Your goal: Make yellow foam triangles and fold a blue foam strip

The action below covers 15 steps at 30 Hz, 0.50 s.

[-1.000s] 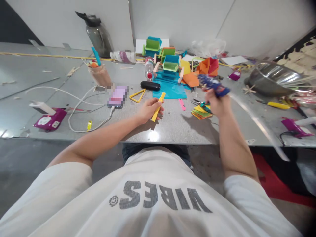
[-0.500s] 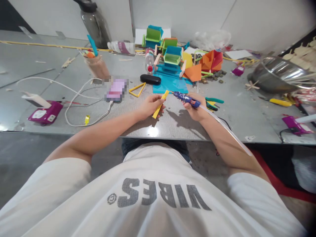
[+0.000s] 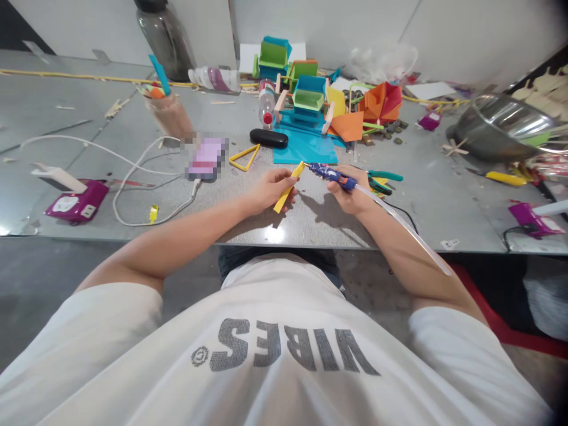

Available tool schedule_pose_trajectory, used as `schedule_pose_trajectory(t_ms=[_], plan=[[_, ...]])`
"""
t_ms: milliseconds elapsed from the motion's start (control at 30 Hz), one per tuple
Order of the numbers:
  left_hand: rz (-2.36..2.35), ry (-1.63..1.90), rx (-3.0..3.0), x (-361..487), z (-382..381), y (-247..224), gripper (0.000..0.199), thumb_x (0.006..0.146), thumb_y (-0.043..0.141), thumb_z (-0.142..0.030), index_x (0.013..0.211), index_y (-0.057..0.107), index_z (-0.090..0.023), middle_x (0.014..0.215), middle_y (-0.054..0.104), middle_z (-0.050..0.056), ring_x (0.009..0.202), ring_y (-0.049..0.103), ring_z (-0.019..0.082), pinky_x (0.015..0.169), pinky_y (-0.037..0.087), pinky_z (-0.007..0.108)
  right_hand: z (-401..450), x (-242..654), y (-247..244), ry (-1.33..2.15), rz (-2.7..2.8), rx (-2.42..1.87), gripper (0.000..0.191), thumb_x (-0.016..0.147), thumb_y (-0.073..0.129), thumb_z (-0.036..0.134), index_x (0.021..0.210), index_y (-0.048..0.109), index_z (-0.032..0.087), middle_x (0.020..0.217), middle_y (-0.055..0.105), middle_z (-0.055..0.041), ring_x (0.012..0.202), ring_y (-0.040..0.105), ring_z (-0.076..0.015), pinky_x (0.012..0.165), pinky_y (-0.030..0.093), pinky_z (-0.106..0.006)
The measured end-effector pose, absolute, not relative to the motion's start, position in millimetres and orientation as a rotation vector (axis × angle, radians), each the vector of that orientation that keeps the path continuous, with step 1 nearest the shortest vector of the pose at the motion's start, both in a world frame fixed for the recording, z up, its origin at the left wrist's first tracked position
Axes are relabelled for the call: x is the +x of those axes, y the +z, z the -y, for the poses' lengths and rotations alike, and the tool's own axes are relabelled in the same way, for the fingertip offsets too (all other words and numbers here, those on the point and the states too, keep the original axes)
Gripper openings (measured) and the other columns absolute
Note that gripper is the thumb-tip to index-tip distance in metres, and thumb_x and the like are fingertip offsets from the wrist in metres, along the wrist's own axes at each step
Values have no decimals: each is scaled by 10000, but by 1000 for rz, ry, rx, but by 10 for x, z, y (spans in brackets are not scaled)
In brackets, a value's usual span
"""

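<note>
A flat yellow strip (image 3: 286,194) is pinched in my left hand (image 3: 271,189), slanting up and to the right. My right hand (image 3: 350,190) is wrapped round a blue patterned hot glue gun (image 3: 331,173), and a long clear glue stick (image 3: 402,228) trails from its back over my forearm. The gun's nozzle is at the strip's upper end; whether they touch I cannot tell. Green-handled pliers (image 3: 386,176) lie just beyond my right hand. To the left of the strip rests a yellow triangular frame (image 3: 245,158).
Behind my hands stand a blue sheet (image 3: 305,152), a black case (image 3: 268,138) and a colourful model (image 3: 309,97). A phone (image 3: 207,157) on a white cable and a cup of sticks (image 3: 171,115) are at left. A metal bowl (image 3: 488,136) stands at right.
The glue gun has shifted slightly left, bringing its nozzle to the strip's upper end. My left hand keeps its hold on the strip. The view has tilted a little.
</note>
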<state>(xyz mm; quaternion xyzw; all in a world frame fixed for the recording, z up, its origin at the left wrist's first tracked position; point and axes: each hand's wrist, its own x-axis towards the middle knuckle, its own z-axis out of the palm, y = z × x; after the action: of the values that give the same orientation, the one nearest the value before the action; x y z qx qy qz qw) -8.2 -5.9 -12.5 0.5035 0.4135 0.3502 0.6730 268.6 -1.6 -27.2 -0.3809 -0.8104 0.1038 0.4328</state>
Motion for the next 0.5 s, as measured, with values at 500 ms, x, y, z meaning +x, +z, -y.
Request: schedule_pose_trajectory(t_ms=[500], plan=[[-934,790,1125,-66,60,-129,127,1118,717,-296,1090,663,-184,827,727,21,637,728,141,541,566,242,26,2673,-304,217,2016,-969,670,1031,566,890,847,640,250,810,658,-80,761,616,-253,730,437,-415]])
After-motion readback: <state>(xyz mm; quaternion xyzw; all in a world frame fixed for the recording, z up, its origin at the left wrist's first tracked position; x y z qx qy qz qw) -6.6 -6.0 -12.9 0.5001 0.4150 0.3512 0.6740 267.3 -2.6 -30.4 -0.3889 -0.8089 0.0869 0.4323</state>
